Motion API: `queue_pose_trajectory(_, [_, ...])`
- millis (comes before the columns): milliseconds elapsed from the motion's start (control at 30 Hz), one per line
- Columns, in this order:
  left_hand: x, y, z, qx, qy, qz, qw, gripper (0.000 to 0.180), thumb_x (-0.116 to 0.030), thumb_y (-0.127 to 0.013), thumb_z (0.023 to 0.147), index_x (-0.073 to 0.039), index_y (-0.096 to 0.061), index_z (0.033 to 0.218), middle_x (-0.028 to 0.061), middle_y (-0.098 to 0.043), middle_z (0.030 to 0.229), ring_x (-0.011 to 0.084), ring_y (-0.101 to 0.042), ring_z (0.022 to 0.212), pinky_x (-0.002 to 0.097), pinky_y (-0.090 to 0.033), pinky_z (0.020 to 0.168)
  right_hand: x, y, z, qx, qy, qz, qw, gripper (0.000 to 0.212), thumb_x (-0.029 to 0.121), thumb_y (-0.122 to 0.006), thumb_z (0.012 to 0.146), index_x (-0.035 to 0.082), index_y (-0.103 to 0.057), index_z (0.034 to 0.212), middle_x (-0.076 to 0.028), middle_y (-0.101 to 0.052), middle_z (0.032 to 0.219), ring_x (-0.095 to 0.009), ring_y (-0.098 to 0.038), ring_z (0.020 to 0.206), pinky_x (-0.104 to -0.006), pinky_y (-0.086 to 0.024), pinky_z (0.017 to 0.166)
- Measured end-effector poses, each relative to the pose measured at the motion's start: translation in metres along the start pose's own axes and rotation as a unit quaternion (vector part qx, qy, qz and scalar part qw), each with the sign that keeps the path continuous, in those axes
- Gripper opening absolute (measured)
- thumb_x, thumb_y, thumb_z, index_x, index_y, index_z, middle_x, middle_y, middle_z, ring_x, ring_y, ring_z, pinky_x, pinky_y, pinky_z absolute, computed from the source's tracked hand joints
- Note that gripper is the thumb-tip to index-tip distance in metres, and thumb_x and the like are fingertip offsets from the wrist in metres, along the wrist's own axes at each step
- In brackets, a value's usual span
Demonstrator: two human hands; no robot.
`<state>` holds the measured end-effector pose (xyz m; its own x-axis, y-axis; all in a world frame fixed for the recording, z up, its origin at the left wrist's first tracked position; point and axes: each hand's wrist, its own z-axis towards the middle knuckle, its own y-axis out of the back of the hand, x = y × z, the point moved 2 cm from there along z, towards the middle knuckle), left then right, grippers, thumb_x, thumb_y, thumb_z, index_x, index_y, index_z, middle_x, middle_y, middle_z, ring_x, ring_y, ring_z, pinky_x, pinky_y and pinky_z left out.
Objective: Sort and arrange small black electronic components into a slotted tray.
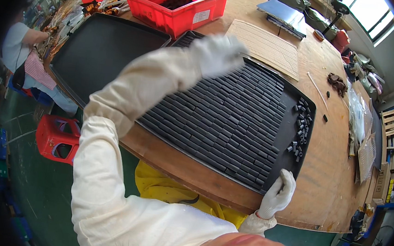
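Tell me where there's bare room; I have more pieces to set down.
Free: the empty black tray left of the filled tray, and that tray's right strip around the loose pieces. The red bin corner is crowded.
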<state>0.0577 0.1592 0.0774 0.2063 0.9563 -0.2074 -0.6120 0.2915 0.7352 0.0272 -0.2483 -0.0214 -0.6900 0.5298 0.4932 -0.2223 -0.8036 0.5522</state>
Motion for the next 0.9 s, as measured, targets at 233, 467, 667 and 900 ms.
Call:
queue_pose_trajectory(233, [0.257, 0.062, 0.032, 0.007, 0.317, 0.211, 0.925, 0.038, -0.031, -0.059, 0.092, -0.013, -0.064, 0.125, 0.0182, -0.065, 0.124, 0.0375, -0.061, 0.117, 0.0462, -0.049, 0.101, 0.012, -0.011, 0.004, -0.016, 0.007, -0.109, 0.994, 0.017, -0.008, -0.061, 0.091, 0.0, -0.068, 0.103, -0.012, -0.07, 0.1, -0.032, -0.066, 0.097, -0.0482, -0.053, 0.098])
queue_pose_trajectory(467, [0.297, 0.06, 0.024, 0.19, 0.442, 0.237, 0.844, 0.093, -0.057, -0.076, 0.072, -0.015, -0.045, 0.148, 0.021, -0.056, 0.141, 0.038, -0.053, 0.132, 0.0476, -0.045, 0.108, 0.007, -0.018, 0.001, 0.008, -0.02, -0.143, 0.989, 0.015, -0.008, -0.06, 0.091, 0.0, -0.068, 0.101, -0.013, -0.069, 0.098, -0.033, -0.066, 0.095, -0.0496, -0.053, 0.097])
queue_pose_trajectory(667, [0.32, 0.036, -0.006, 0.181, 0.241, 0.406, 0.863, 0.039, -0.02, -0.034, 0.1, -0.012, -0.061, 0.128, 0.0227, -0.07, 0.11, 0.0381, -0.071, 0.096, 0.0511, -0.055, 0.085, 0.008, -0.019, 0.003, 0.013, -0.04, -0.141, 0.989, 0.013, -0.006, -0.06, 0.092, -0.001, -0.069, 0.101, -0.014, -0.07, 0.099, -0.035, -0.066, 0.098, -0.046, -0.051, 0.095])
queue_pose_trajectory(900, [0.334, 0.019, 0.041, 0.197, 0.301, 0.412, 0.837, 0.039, -0.022, -0.039, 0.098, -0.012, -0.061, 0.129, 0.0221, -0.07, 0.111, 0.0373, -0.07, 0.098, 0.0502, -0.054, 0.087, -0.041, -0.022, 0.043, -0.128, 0.707, -0.065, 0.692, 0.009, 0.005, -0.073, 0.089, -0.001, -0.075, 0.094, -0.017, -0.074, 0.09, -0.034, -0.072, 0.081, -0.039, -0.06, 0.079])
